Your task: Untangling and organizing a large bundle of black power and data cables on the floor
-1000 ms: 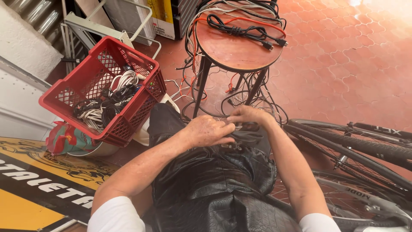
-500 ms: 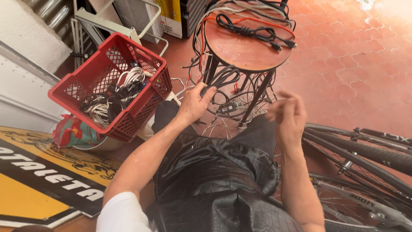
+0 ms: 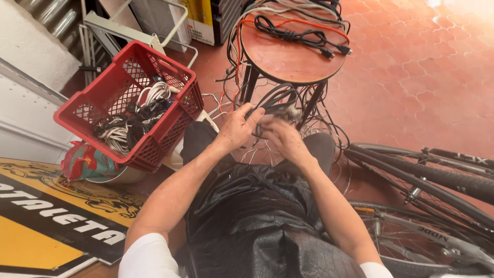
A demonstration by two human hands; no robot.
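My left hand (image 3: 237, 128) grips a looped bundle of black cable (image 3: 275, 98) in front of my knees, just under the edge of a round wooden stool (image 3: 288, 56). My right hand (image 3: 282, 138) is closed on the same cable bundle from the right, close beside the left hand. A small plug or adapter at the bundle's end shows between the fingers. On the stool lie a coiled black cable (image 3: 298, 36) and an orange wire, with more wires hanging down its legs.
A red plastic crate (image 3: 128, 103) holding several white and black cables sits tilted at my left. Bicycle wheels and frame (image 3: 427, 180) lie at the right. A yellow and black sign board (image 3: 51, 216) lies at lower left. Red hexagonal floor tiles spread beyond.
The cable bundle went from my lap up toward the stool in my left hand. My right hand let go, swung out right, then came back onto the bundle.
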